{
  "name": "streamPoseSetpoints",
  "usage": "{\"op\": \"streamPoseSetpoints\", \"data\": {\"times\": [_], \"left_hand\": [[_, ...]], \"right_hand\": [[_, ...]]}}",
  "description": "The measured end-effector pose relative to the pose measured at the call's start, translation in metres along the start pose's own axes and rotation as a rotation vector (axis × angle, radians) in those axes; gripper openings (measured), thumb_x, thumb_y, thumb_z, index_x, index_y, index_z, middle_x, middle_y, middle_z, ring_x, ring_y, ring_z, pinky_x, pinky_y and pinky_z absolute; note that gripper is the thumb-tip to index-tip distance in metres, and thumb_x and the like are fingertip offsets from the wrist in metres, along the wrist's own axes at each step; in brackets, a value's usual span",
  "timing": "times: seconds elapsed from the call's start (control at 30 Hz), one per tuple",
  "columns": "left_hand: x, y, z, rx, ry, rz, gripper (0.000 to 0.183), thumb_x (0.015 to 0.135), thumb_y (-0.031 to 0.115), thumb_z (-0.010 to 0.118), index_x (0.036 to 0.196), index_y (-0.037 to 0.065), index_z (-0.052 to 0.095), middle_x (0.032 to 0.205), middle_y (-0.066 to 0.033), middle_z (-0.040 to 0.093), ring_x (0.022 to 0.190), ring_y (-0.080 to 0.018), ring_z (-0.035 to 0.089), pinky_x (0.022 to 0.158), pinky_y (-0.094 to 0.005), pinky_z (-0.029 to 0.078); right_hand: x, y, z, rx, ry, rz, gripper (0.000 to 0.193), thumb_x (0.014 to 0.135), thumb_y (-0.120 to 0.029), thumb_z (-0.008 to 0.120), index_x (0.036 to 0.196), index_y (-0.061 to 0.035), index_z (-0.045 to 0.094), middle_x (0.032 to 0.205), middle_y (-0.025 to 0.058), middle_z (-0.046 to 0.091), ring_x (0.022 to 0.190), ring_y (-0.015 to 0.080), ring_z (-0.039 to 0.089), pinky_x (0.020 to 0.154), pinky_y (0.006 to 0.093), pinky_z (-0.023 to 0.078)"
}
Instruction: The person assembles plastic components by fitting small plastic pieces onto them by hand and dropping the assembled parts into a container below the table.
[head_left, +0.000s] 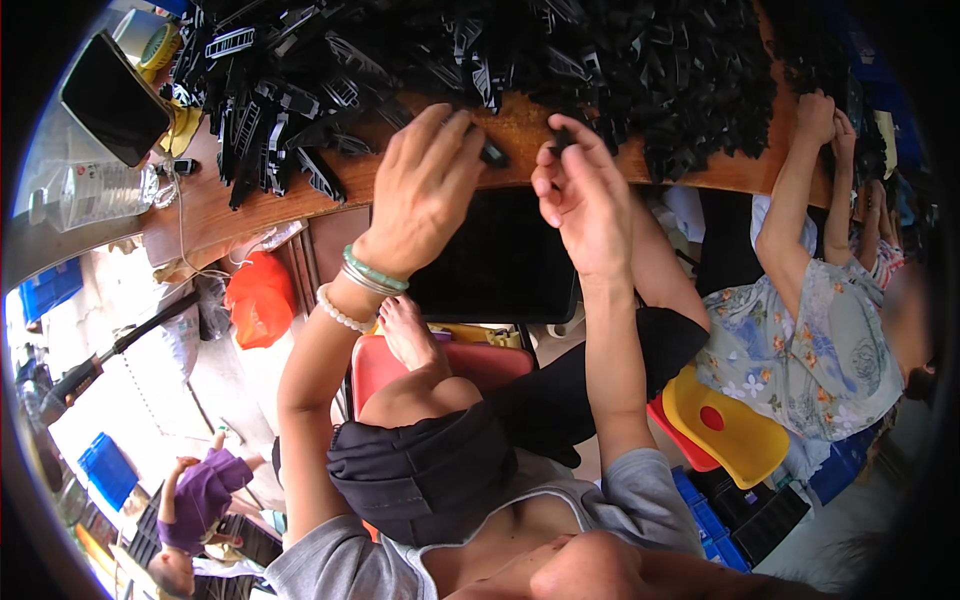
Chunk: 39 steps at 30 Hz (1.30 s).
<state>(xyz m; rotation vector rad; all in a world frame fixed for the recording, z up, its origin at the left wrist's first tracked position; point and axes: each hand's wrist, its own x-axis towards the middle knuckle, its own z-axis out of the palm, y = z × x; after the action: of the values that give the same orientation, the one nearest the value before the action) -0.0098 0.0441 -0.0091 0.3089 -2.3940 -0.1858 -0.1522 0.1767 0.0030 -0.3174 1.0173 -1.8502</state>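
Observation:
My left hand (430, 175), with bracelets on its wrist, is raised over the front edge of the wooden table, back of the hand showing. Its curled fingers hold a black plastic part (493, 153), whose end sticks out past them; the rest is hidden. To its right, my right hand (590, 200) is turned palm inward and pinches a small black plastic piece (562, 138) between thumb and forefinger. The two hands are apart. Behind them spreads a big heap of black plastic parts (480, 60), some with slotted frames.
A phone (115, 98) stands on a holder at the left of the wooden table (210, 215). Below the table edge is a black tray (490, 260). A red bag (260, 300) hangs at left. A co-worker in a floral top (800, 340) works at right, beside a yellow stool (720, 425).

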Motion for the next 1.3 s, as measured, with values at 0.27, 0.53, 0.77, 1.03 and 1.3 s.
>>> {"op": "streamPoseSetpoints", "data": {"times": [0.27, 0.53, 0.77, 1.03, 1.3], "left_hand": [[-0.001, 0.011, 0.015, -0.213, 0.088, -0.164, 0.045, 0.072, -0.002, 0.076, 0.115, 0.0, 0.063, 0.112, -0.0133, 0.064, 0.106, -0.0327, 0.062, 0.087, -0.0396, 0.053], [-0.003, 0.012, 0.021, -0.387, 0.209, -0.297, 0.035, 0.08, -0.011, 0.064, 0.113, -0.002, 0.056, 0.109, -0.0178, 0.065, 0.099, -0.034, 0.065, 0.08, -0.0385, 0.055], [0.0, 0.013, 0.015, -0.426, 0.155, -0.288, 0.03, 0.081, -0.013, 0.063, 0.108, -0.001, 0.059, 0.103, -0.015, 0.069, 0.09, -0.0321, 0.068, 0.077, -0.0364, 0.056], [0.027, -0.019, 0.004, 0.255, 0.01, -0.107, 0.03, 0.079, 0.001, 0.066, 0.109, -0.002, 0.064, 0.116, -0.0127, 0.061, 0.109, -0.03, 0.056, 0.096, -0.0407, 0.043], [0.026, -0.026, 0.009, 0.215, -0.037, -0.041, 0.023, 0.076, 0.002, 0.067, 0.099, 0.0, 0.064, 0.104, -0.0099, 0.06, 0.098, -0.0272, 0.057, 0.089, -0.0397, 0.044]], "right_hand": [[-0.011, 0.015, 0.006, -1.151, 0.145, -0.465, 0.03, 0.082, 0.002, 0.074, 0.111, 0.0026, 0.069, 0.085, 0.0081, 0.062, 0.069, 0.0155, 0.059, 0.061, 0.0296, 0.046], [0.003, 0.004, 0.013, -1.369, 0.138, -0.622, 0.028, 0.074, -0.001, 0.078, 0.101, 0.0011, 0.073, 0.086, 0.0085, 0.059, 0.082, 0.026, 0.055, 0.074, 0.0367, 0.045], [0.012, 0.003, 0.011, -1.395, 0.004, -0.656, 0.022, 0.075, -0.001, 0.076, 0.097, 0.0019, 0.073, 0.087, 0.0099, 0.061, 0.081, 0.0279, 0.058, 0.074, 0.0371, 0.047], [0.006, -0.012, -0.01, -1.579, 0.172, -0.908, 0.023, 0.079, 0.005, 0.07, 0.101, -0.0002, 0.069, 0.095, 0.0088, 0.06, 0.083, 0.0284, 0.059, 0.074, 0.037, 0.049], [0.031, -0.021, -0.02, -1.826, 0.083, -0.931, 0.019, 0.073, -0.001, 0.074, 0.09, -0.0064, 0.066, 0.102, 0.0054, 0.057, 0.092, 0.0269, 0.053, 0.077, 0.0407, 0.042]]}}
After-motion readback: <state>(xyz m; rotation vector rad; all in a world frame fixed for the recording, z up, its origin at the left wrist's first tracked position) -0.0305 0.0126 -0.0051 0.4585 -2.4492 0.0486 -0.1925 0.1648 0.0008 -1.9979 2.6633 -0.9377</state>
